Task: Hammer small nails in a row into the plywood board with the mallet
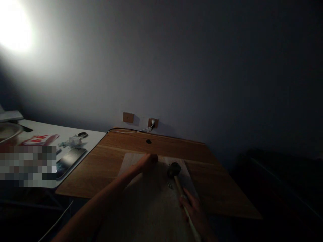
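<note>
My right hand (191, 205) is wrapped round the pale handle of a mallet (174, 170), whose dark, thick head rests on or hovers just over a light wooden board (131, 159); I cannot tell which. Beside the handle, small thin metal pieces (170, 185) lie on the board, too small to name. Farther off, left of the mallet head, my left hand (148, 158) is closed at the board's far part. Its fingers are in shadow, and whatever they may hold is hidden.
Under the board is a brown wooden table (101, 174) against the wall. Cables run from a socket (153, 122) along its back edge. A white table (93, 134) adjoins on the left, bearing a dark tablet-like device (73, 158), a plastic bag (74, 140) and a bowl (10, 132).
</note>
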